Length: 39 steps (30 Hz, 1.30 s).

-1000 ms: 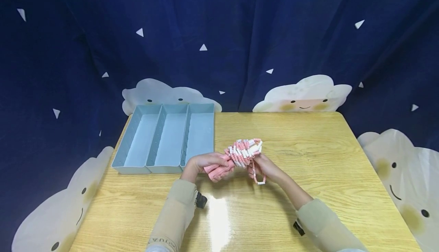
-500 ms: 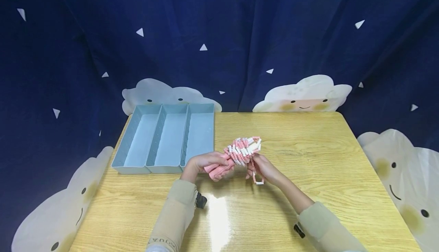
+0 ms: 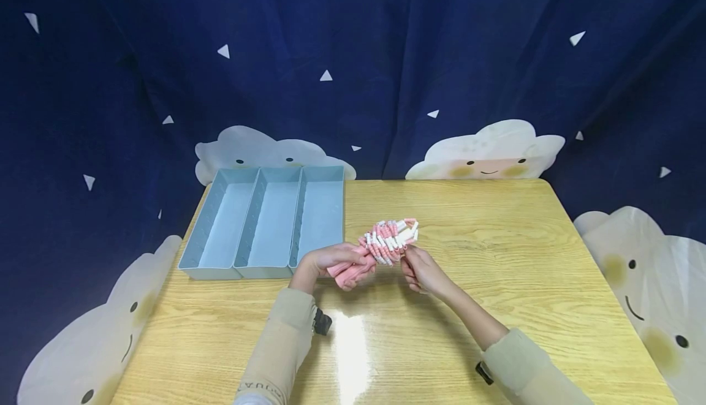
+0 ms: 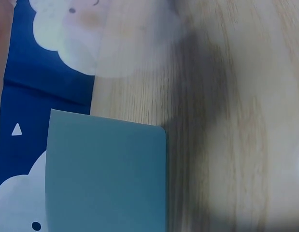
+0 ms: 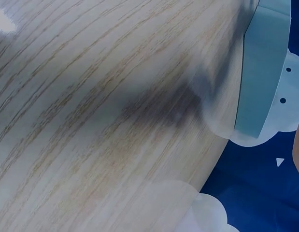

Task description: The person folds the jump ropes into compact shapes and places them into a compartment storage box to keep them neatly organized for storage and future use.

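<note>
In the head view, a beaded jump rope [image 3: 386, 244] with pink and white segments is wound in a bundle round its pink handles [image 3: 349, 274]. My left hand [image 3: 334, 257] grips the handles, whose ends poke out below the fingers. At the bundle's right side, my right hand [image 3: 426, 272] has its fingers curled, pinching the rope close against the coils. The bundle is held up over the table, tilted toward the far right. Each wrist view catches only a strip of skin at its edge, and the rope lies outside both.
A light blue tray with three long compartments [image 3: 214, 273] stands at the back left of the wooden table [image 3: 469, 221], just beyond my left hand. A dark blue curtain [image 3: 375, 43] with printed clouds hangs behind the table and along its sides.
The loose loop of beads that hung below my right hand no longer shows. My right fingers have curled in tighter beside the bundle. My left hand keeps its grip on the handles.
</note>
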Available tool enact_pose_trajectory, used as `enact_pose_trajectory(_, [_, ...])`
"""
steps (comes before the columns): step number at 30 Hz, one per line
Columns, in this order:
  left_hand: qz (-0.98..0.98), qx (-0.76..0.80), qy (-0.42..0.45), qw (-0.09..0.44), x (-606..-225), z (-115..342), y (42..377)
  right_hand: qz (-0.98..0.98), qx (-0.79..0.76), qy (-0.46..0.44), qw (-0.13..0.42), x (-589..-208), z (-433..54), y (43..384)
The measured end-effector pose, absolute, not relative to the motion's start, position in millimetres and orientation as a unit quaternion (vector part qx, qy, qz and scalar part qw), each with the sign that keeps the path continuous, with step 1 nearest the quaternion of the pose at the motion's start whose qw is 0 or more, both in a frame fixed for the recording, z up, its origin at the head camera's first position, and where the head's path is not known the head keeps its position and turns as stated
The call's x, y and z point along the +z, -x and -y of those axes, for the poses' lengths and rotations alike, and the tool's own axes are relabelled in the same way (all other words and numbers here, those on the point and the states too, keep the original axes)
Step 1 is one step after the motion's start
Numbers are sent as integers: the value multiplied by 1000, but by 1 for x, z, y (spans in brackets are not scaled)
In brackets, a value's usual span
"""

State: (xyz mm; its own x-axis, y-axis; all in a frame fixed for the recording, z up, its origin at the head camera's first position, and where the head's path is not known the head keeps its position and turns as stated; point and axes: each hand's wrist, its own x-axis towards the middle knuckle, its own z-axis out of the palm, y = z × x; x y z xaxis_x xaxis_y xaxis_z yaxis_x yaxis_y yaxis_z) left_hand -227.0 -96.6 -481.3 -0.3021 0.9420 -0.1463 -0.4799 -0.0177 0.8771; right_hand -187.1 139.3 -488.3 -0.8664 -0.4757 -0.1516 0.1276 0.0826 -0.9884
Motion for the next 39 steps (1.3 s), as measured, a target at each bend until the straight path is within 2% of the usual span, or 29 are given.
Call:
enact_pose_trajectory(12, [-463,666,-242,532,-499,99,235,-793,-581,120,135,-479,-141,177])
enact_pose_trajectory(20, [-453,665,-255,536,-480,99,229,-805,-570,85,138,-468,-140,173])
enact_pose_trajectory(29, [-452,668,-259,531,-479,100,230,-807,-558,129,145,-452,-144,171])
enact_pose_trajectory(39, [-448,664,-265,536,-479,99,231,-847,-496,148,124,-440,-148,174])
